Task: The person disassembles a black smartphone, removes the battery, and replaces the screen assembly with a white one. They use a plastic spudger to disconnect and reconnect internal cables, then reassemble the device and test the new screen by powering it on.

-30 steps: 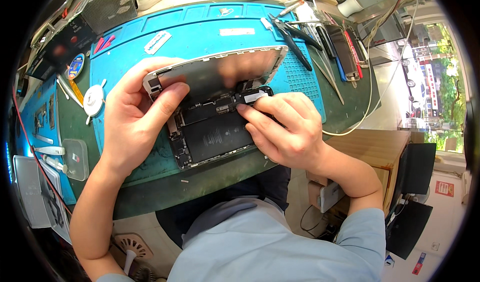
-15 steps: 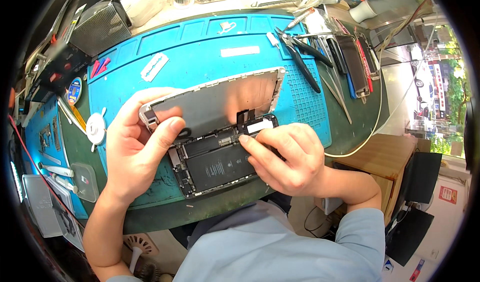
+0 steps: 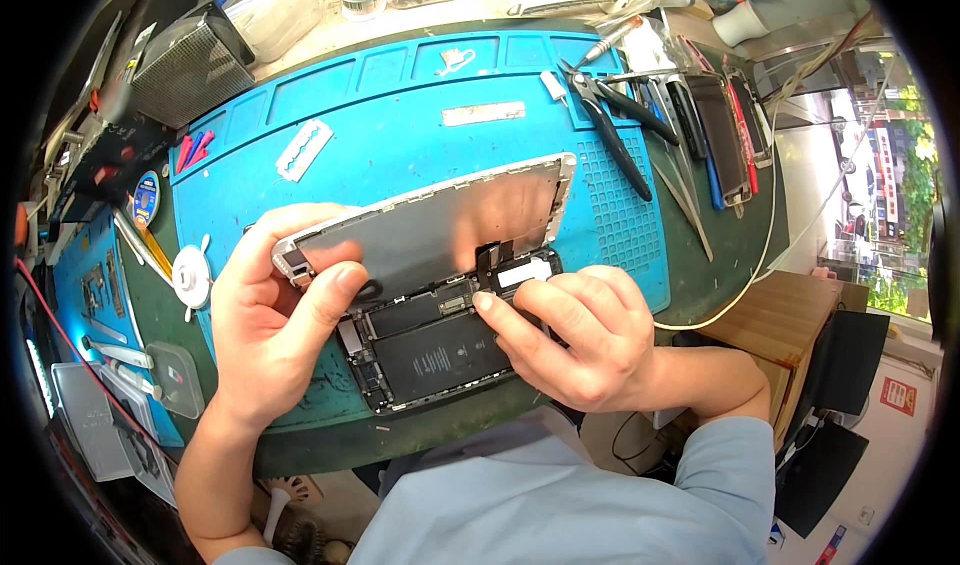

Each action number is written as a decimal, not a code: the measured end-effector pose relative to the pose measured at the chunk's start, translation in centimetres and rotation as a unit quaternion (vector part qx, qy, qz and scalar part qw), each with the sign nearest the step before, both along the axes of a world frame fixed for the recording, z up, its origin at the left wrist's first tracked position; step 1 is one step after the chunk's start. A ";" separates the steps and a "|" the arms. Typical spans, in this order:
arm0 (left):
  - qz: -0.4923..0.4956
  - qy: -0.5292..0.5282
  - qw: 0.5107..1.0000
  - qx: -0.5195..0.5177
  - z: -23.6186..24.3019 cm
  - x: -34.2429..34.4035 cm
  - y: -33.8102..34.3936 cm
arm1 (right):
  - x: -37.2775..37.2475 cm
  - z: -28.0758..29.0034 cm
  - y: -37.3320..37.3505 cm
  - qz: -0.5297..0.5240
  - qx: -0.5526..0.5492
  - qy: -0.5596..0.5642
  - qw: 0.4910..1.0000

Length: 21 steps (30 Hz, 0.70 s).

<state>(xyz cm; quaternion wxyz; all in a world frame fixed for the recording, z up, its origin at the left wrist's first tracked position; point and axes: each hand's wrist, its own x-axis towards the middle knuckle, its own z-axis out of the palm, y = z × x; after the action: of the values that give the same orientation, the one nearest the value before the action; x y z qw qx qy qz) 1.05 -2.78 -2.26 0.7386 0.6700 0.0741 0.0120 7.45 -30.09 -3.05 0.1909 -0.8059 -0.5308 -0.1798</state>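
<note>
An opened phone body (image 3: 440, 350) lies at the mat's near edge, its dark battery and circuit board exposed. Its screen assembly (image 3: 430, 220) is tilted up along the far side, with the grey metal back toward me. My left hand (image 3: 275, 325) grips the left end of that screen between thumb and fingers. Dark flex cables (image 3: 490, 260) run between screen and body on the right. The index fingertip of my right hand (image 3: 585, 335) rests on the board beside a small metal-covered connector (image 3: 454, 304). Its other fingers curl over the body's right end; the thumb is hidden.
On the blue mat (image 3: 400, 145) lie a razor blade (image 3: 303, 151) and a pale metal strip (image 3: 483, 114). Cutting pliers (image 3: 610, 130), tweezers (image 3: 685, 205) and other phone parts (image 3: 720, 130) lie on the right. A white round spool (image 3: 192, 276) sits left; a pale cable (image 3: 745, 290) crosses at right.
The whole view has shifted slightly, so phone and hands appear a little lower. My grip on the screen and my right fingertip's place on the board look nearly the same.
</note>
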 end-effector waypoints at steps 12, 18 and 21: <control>-0.008 -0.007 1.000 0.002 -0.1 0.0 0.1 | 0.0 0.1 0.0 -0.003 0.035 -0.006 0.999; -0.014 -0.009 1.000 0.002 -0.2 0.1 0.1 | -0.1 0.0 0.0 -0.006 0.025 -0.004 1.000; -0.015 -0.005 1.000 0.004 -0.1 0.1 0.1 | -0.1 0.1 0.0 -0.006 0.025 0.002 1.000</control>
<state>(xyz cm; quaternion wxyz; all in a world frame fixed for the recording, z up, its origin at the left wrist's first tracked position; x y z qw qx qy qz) 1.10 -2.67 -2.38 0.7363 0.6740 0.0602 0.0048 7.31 -30.12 -2.95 0.2109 -0.8045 -0.5208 -0.1924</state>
